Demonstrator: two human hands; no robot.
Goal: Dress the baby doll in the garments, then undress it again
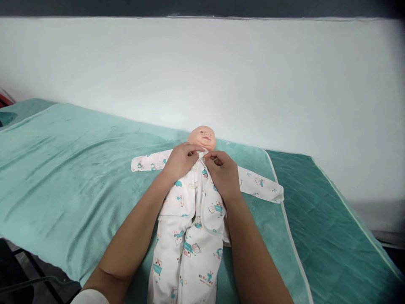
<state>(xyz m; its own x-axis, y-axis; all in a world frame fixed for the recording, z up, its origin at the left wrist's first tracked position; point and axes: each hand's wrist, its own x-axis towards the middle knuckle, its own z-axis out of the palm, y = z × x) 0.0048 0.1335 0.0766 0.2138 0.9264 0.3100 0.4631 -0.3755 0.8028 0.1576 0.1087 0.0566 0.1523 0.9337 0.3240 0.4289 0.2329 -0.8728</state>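
A baby doll (202, 136) lies on its back, dressed in a white printed jacket (180, 198) and matching trousers (193, 253). Just under the doll's chin, my left hand (183, 159) pinches one side of the jacket's collar. Opposite it, my right hand (223, 171) has thumb and fingers closed on the other collar edge. Below the neck the jacket's front edges hang apart, and a button shows on the left one. Both long sleeves stretch out sideways. Part of the doll's chest is hidden by my hands.
A light green blanket (95, 156) with a pale border lies under the doll. To its right a darker green quilted cover (319, 211) shows. A white wall (202, 71) rises right behind the bed. Dark metal bars (38, 274) stand at the lower left.
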